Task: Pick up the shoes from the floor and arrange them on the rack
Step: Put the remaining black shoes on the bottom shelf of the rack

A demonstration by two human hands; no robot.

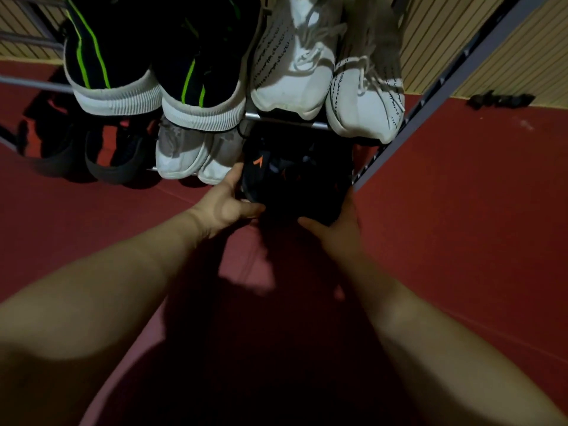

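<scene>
**black footwear clasped between both hands at the lower tier**

black footwear with orange marks [289, 186] is held low in front of the grey metal rack [436, 96], its far end tucked beneath the upper rail. whether it is one shoe or a pair pressed together cannot be told in the dim light, nor whether it already rests on the lower tier.

it is clasped from both sides. the left hand [226, 206] is set against its left flank, with the fingers [235, 175] laid along the side and the thumb hooked round the near end. the right hand [339, 222] is curled round the right flank in the same way, with its thumb pressed on the near end. the footwear is thus enclosed between the two palms.

just to its left, a pair of white and grey sneakers [190, 155] is seen on the lower tier, and further left a pair of dark shoes [92, 158]. on the upper tier, black shoes with green stripes and white ribbed soles [147, 72] are lined up beside white knit sneakers with black lettering [322, 75]. a red floor [461, 226] is spread beneath, and a beige slatted wall [461, 41] stands behind. a small dark object [501, 99] lies on the floor near the wall.
</scene>
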